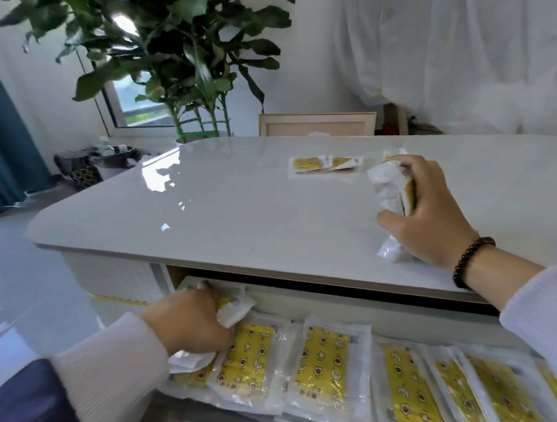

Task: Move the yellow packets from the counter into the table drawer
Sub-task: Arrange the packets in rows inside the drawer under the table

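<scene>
The open table drawer below the white counter holds several flat yellow packets in clear wrappers, laid in a row. My left hand is inside the drawer at its left end and grips a bunch of packets. On the counter at the right, my right hand grips another bunch of packets standing on edge. Two loose yellow packets lie farther back on the counter.
A large leafy potted plant stands behind the counter's far left corner. A wooden chair back shows beyond the far edge. Blue curtain hangs at the left. A white sheet covers the back right wall.
</scene>
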`<state>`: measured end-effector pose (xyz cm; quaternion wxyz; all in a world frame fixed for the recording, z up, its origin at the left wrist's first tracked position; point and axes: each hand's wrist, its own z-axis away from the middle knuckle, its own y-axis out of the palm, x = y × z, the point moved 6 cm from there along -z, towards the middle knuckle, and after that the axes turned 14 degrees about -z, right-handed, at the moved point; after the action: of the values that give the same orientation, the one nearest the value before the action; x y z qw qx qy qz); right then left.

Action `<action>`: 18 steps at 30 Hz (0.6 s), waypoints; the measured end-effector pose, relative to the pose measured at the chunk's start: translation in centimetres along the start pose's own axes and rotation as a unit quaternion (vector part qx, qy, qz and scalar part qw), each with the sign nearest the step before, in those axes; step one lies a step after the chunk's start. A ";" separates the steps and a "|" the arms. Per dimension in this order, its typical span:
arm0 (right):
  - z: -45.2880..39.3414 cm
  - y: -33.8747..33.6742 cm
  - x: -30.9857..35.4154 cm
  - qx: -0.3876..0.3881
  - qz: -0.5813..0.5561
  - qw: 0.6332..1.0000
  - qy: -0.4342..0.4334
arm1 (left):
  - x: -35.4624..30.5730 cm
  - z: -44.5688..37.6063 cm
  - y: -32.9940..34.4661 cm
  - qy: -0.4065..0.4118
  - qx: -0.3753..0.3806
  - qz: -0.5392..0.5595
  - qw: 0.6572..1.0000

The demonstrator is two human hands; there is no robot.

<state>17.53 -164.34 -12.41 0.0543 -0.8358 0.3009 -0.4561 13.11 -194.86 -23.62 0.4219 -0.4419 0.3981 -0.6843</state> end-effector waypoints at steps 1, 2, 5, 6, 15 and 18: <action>0.0 0.1 0.0 0.001 0.001 1.000 0.002 | -0.2 -0.1 -0.2 -0.003 -0.010 -0.007 1.000; 0.0 0.2 0.0 0.001 0.003 1.000 0.004 | -0.3 -0.2 -0.4 -0.002 -0.013 -0.014 1.000; -0.1 0.2 0.0 -0.001 0.010 1.000 0.006 | -0.3 0.1 -1.2 -0.006 -0.019 -0.028 0.999; -0.1 0.2 0.1 0.001 0.014 1.000 0.005 | -0.2 0.2 -1.3 -0.008 -0.022 -0.033 0.999; 0.4 0.5 0.7 0.025 0.060 0.998 -0.020 | 0.2 -0.1 -0.6 0.007 0.010 -0.026 1.000; 2.2 0.8 1.5 0.101 0.122 0.986 -0.046 | 0.5 -0.3 -0.3 0.012 0.025 0.003 1.000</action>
<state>19.48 -166.23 -12.90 0.2078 -0.8033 0.3499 -0.4349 12.64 -195.17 -23.31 0.4300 -0.4218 0.3877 -0.6978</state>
